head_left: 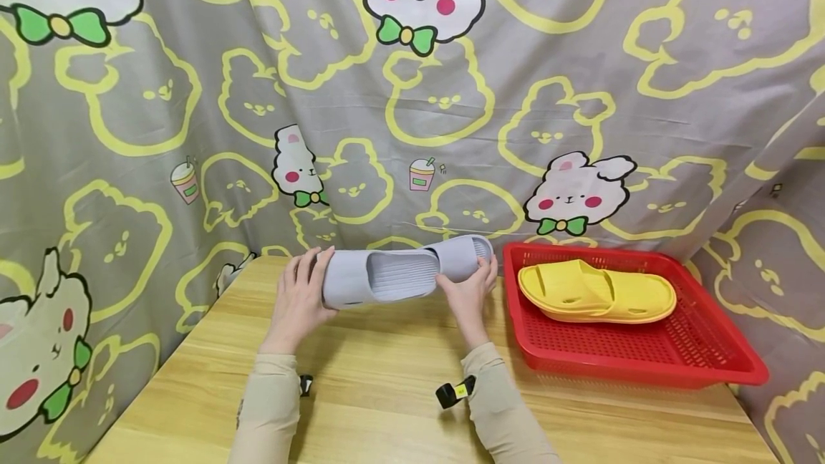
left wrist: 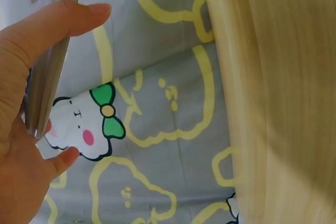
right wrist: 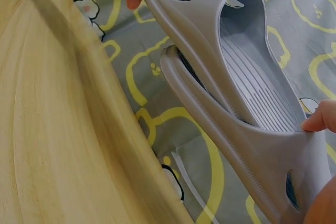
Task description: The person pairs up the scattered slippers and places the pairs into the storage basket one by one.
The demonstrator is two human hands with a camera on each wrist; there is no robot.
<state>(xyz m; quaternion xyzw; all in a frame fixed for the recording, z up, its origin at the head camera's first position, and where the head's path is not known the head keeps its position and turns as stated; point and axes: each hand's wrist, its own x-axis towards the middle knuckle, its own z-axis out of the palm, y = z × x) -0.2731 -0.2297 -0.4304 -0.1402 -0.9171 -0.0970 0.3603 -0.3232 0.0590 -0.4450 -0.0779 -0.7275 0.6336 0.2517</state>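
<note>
A pair of grey slippers (head_left: 346, 276), nested sole to sole end with one partly inside the other, is held up over the wooden table (head_left: 374, 378). My left hand (head_left: 301, 301) grips the toe end at the left. At the other end, my right hand (head_left: 469, 298) holds the second slipper (head_left: 456, 258), its thumb on the edge near where the two meet. The right wrist view shows the ribbed footbed (right wrist: 257, 82) and the side slots of both straps. In the left wrist view only the sole edge (left wrist: 48, 77) shows between thumb and fingers.
To the right stands a red plastic basket (head_left: 631, 377) with perforated sides. Yellow slippers (head_left: 634, 296) lie in it, one against the other. A grey curtain (head_left: 361, 106) with yellow outlines and rabbit prints hangs behind the table.
</note>
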